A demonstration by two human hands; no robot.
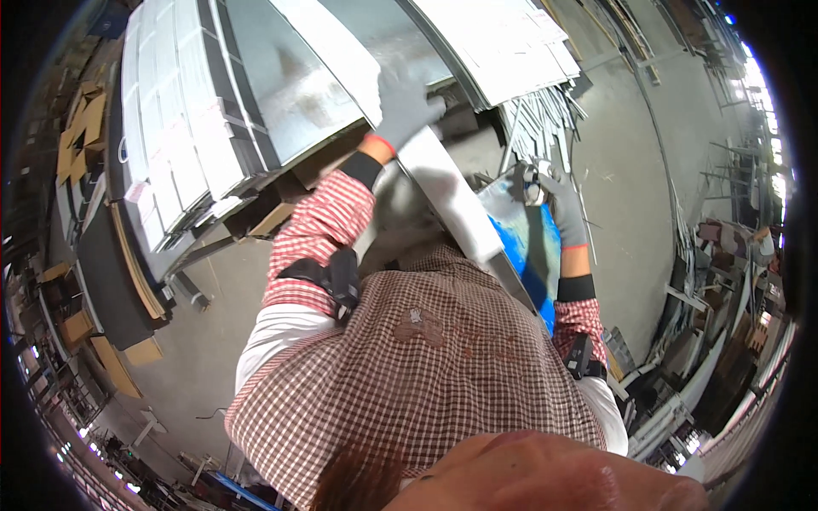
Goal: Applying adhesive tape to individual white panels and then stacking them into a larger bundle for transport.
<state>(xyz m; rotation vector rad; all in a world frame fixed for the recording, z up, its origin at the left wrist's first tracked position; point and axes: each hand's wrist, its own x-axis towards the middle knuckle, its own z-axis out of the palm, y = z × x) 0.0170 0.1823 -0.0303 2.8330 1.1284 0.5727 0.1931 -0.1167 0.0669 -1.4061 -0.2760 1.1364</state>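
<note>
My left hand point(407, 106), in a grey glove with a red cuff, lies flat with its thumb spread out on a long white panel point(456, 200). The panel slants from the far left toward my body, across the gap in the workbench. To the right, my right hand point(564, 209), gloved the same way, is closed around something small with white and dark parts point(534, 184); its kind cannot be made out. Beneath that hand are a blue-covered surface point(524, 247) and, just beyond, a bundle of thin white strips point(541, 119).
Stacked white panels point(183, 102) stand on the left, with brown cardboard point(81, 136) beside them. A pile of white sheets point(503, 47) lies at the far right of the bench. Scrap and long pieces point(716, 341) crowd the right side of the concrete floor point(635, 187).
</note>
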